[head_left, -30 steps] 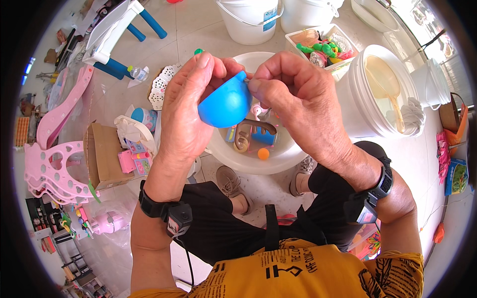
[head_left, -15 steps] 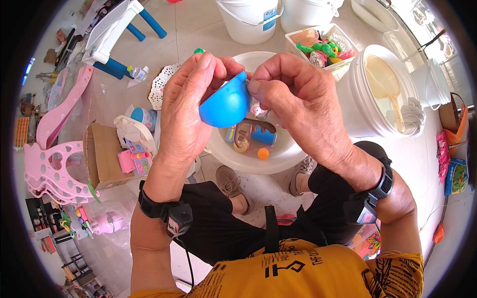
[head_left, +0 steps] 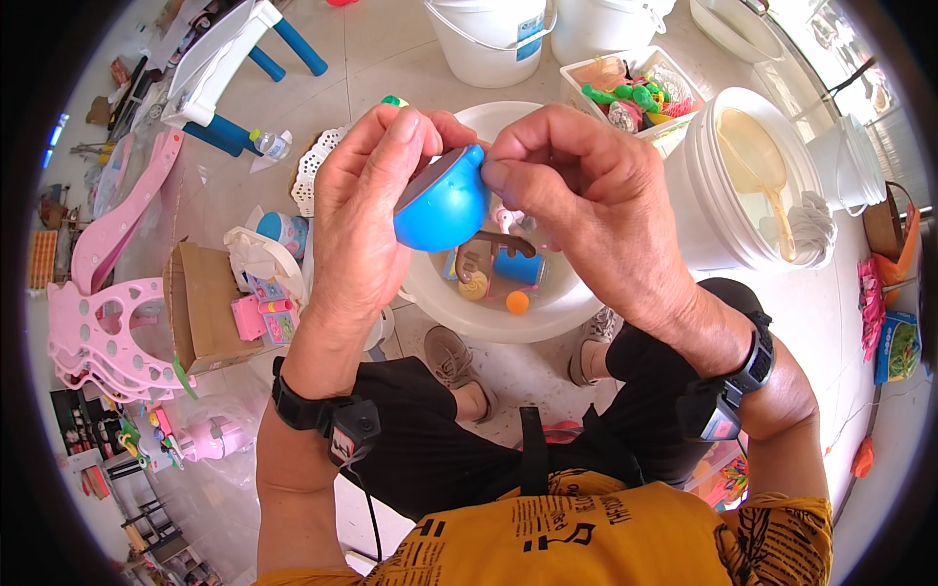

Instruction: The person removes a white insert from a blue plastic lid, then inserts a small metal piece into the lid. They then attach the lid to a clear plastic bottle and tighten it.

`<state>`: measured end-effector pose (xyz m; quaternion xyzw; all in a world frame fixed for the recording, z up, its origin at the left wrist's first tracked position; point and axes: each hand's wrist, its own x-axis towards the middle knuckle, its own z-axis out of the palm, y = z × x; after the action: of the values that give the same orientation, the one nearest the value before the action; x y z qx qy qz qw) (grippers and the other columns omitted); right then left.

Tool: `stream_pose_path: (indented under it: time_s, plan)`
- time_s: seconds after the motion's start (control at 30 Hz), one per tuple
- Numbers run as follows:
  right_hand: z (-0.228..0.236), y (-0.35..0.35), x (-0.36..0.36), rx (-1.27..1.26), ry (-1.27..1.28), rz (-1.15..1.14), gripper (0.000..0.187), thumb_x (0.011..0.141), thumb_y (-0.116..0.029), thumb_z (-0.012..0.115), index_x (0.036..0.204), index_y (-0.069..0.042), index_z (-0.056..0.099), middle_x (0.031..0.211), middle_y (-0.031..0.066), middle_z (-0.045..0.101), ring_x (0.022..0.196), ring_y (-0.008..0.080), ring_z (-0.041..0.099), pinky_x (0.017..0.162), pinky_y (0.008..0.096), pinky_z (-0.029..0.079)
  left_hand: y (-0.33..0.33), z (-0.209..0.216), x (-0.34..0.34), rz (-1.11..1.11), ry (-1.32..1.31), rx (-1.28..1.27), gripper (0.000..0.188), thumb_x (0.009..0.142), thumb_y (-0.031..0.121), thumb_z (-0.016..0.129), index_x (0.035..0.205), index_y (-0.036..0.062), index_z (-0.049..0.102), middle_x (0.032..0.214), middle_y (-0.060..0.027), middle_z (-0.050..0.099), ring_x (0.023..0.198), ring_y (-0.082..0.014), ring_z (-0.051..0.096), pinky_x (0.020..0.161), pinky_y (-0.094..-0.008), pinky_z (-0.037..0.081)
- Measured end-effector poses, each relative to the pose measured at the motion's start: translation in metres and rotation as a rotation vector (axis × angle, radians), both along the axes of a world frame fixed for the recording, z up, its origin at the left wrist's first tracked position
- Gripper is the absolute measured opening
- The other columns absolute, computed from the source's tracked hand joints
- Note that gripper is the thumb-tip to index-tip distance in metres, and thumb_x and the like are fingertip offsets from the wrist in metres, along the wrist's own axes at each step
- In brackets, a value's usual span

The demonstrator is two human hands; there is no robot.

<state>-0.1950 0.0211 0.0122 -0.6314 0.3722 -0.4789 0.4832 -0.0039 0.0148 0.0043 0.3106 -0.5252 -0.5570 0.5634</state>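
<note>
My left hand (head_left: 363, 195) is closed around a blue, rounded, bowl-shaped piece (head_left: 442, 213), holding it tilted with its rim upward. The thumb lies along its near left side. My right hand (head_left: 596, 190) pinches at the rim's right end with thumb and forefinger; whether a small part sits between those fingertips is hidden. Below both hands is a round white basin (head_left: 469, 317) with toy pieces in it. Among them are a brown curved piece (head_left: 506, 240), a blue cylinder (head_left: 516, 266), a small orange ball (head_left: 517, 302) and a pink-and-white figure (head_left: 506, 217).
White buckets (head_left: 489, 49) stand beyond the basin, and another bucket (head_left: 699, 186) with a ladle is at the right. A white bin (head_left: 684, 122) of colourful toys sits behind. To the left are a cardboard box (head_left: 200, 313), pink plastic panels (head_left: 107, 332) and a small blue-legged table (head_left: 225, 59).
The blue bowl-shaped piece has turned slightly in my left hand, showing more of its inside. My right fingertips have shifted a little left along its rim.
</note>
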Motion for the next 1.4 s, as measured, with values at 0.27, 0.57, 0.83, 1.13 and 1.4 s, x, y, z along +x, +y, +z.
stream_pose_path:
  time_s: [0.27,0.57,0.83,1.13,1.4]
  plan:
    - [0.003,0.001,-0.002,0.152,-0.14,0.081,0.007,0.096,-0.007,0.065,0.098,-0.001,0.066,0.08,0.0006,0.066,0.06,0.0021,0.052,0.051,0.0183,0.04,0.001,0.002,-0.001,0.041,-0.042,-0.049,0.025,0.106,0.025,0.055,0.093,0.003,0.059,0.104,-0.0113,0.068,0.094,-0.0148,0.065,0.083,-0.0296,0.054]
    - [0.006,-0.002,-0.008,0.324,-0.212,0.198,0.012,0.097,-0.01,0.06,0.099,0.0,0.066,0.08,0.002,0.066,0.06,0.0043,0.053,0.053,0.0191,0.043,-0.003,0.008,0.005,0.236,-0.47,-0.691,0.006,0.094,0.005,0.064,0.094,-0.0001,0.061,0.099,-0.0137,0.069,0.09,-0.019,0.066,0.08,-0.0306,0.052]
    - [0.002,-0.003,-0.011,0.273,-0.203,0.258,0.013,0.097,-0.007,0.06,0.105,0.0,0.066,0.082,0.0025,0.067,0.063,0.0046,0.057,0.058,0.0207,0.049,-0.002,0.018,0.007,0.303,-0.654,-0.995,0.012,0.082,-0.002,0.072,0.09,-0.001,0.063,0.097,-0.0155,0.068,0.086,-0.0287,0.068,0.074,-0.0353,0.055]
    - [0.003,-0.003,-0.013,0.24,-0.186,0.289,0.013,0.098,-0.009,0.063,0.107,0.0,0.066,0.085,0.0021,0.069,0.067,0.0044,0.059,0.06,0.0203,0.05,-0.002,0.021,0.006,0.344,-0.703,-1.132,0.016,0.077,-0.007,0.069,0.09,-0.0017,0.062,0.097,-0.0159,0.068,0.087,-0.0318,0.069,0.073,-0.0385,0.057]
    - [0.003,0.0,-0.011,0.237,-0.143,0.231,0.013,0.098,-0.008,0.066,0.108,0.0,0.065,0.089,0.0024,0.069,0.069,0.0055,0.061,0.061,0.019,0.048,-0.001,0.017,0.003,0.348,-0.748,-1.048,0.018,0.076,-0.005,0.068,0.092,0.0006,0.061,0.096,-0.0138,0.067,0.086,-0.0292,0.068,0.072,-0.0364,0.056]
